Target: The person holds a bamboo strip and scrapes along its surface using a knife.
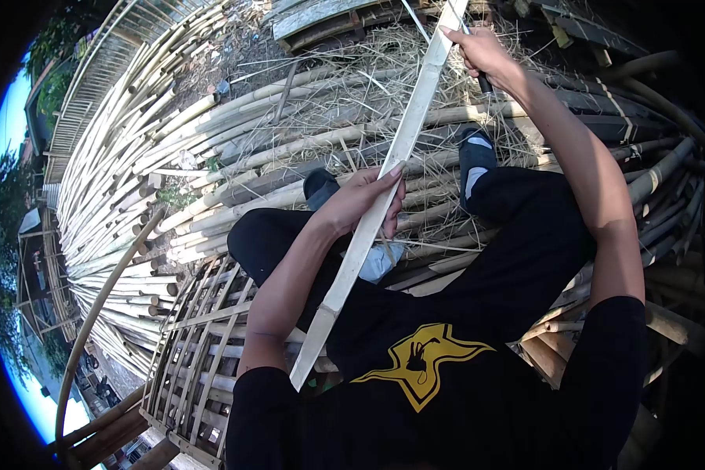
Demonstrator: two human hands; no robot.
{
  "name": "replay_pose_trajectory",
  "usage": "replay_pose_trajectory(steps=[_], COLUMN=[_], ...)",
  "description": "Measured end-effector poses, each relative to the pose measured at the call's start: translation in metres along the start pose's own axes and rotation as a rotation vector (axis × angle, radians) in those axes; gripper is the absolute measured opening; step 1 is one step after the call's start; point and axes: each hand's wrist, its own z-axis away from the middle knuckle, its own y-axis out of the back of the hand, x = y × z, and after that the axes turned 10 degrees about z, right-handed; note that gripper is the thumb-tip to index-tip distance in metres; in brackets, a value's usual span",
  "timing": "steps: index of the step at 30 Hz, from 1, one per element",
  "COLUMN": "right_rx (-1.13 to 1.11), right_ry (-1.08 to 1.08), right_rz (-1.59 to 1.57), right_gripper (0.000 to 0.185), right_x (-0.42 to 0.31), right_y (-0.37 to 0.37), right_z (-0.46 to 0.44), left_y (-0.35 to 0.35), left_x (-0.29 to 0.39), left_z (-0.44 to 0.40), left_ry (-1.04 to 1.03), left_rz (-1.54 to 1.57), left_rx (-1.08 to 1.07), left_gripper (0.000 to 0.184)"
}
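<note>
A long, pale split bamboo strip (403,141) runs diagonally from beside my left upper arm up to the top edge of the view. My left hand (362,202) is closed around its middle, thumb lying on the flat face. Near the upper end, my right hand (482,56) grips a knife with a dark handle (485,82), which sticks out below the fist. The right thumb presses on the strip's face. Most of the blade is hidden behind the strip and fingers.
Bamboo poles (243,110) lie in a large pile on the left and under my feet. Shavings (368,70) litter the ground ahead. A woven bamboo crate (200,345) stands at my left, near a curved pole (106,298). More bamboo (666,172) lies at the right.
</note>
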Motion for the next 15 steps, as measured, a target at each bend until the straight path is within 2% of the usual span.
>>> replay_pose_trajectory(steps=[3, 5, 9, 11, 12, 15], right_rx=[-0.055, -0.072, -0.079, -0.044, -0.1, 0.079], right_ry=[0.025, 0.029, 0.031, 0.011, 0.031, 0.222], right_rz=[-0.039, -0.065, -0.068, 0.026, 0.065, 0.41], right_gripper=[0.029, 0.035, 0.029, 0.032, 0.036, 0.047], right_x=[-0.005, -0.01, -0.012, -0.01, -0.008, 0.001], right_y=[0.0, -0.002, 0.002, 0.005, 0.011, 0.02], right_z=[-0.003, 0.0, 0.0, 0.001, 0.001, -0.002], left_y=[-0.005, -0.012, -0.018, -0.016, -0.017, -0.018], left_x=[0.009, 0.019, 0.035, 0.04, 0.04, 0.044], left_z=[-0.003, -0.008, -0.032, -0.042, -0.045, -0.049], left_ry=[-0.065, -0.117, -0.16, -0.182, -0.176, -0.148], left_rz=[0.029, 0.039, -0.032, -0.057, -0.051, -0.12], left_rx=[0.009, 0.026, 0.076, 0.038, 0.041, 0.104], left_gripper=[0.04, 0.041, 0.039, 0.034, 0.032, 0.039])
